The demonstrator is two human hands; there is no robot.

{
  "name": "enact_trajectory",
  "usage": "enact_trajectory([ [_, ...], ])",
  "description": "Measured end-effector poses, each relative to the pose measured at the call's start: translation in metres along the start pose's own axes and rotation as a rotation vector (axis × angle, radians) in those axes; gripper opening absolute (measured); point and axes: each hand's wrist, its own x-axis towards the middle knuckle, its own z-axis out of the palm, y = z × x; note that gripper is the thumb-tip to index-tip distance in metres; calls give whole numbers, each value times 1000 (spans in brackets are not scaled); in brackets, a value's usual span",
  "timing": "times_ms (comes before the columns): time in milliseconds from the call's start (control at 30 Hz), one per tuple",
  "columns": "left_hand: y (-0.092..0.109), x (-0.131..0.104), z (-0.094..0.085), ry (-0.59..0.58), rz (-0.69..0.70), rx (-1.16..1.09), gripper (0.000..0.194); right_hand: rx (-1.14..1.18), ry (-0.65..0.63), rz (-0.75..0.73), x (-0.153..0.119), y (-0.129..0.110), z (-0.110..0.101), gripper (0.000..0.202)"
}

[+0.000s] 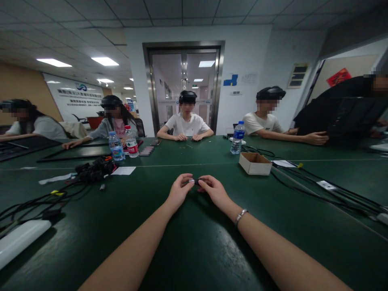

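Observation:
Both my hands meet over the middle of the green table [182,226]. Between them is a small dark object [196,182], too small to identify. My left hand [181,190] pinches its left end, where something pale or shiny shows near the thumb. At its right end, the thumb and fingers of my right hand [214,191] are closed on it. A silver band [241,217] circles my right wrist.
An open cardboard box [255,165] and a water bottle [238,138] stand ahead on the right. Two bottles [117,146] and tangled black cables [94,169] are ahead left. More cables [327,192] run along the right. Several people sit across the table.

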Motion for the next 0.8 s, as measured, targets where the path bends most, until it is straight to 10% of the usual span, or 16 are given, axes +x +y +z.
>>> enact_trajectory([
  [800,-4,3,-1,21,-76,28,21,-30,-3,-4,0,2,-2,35],
])
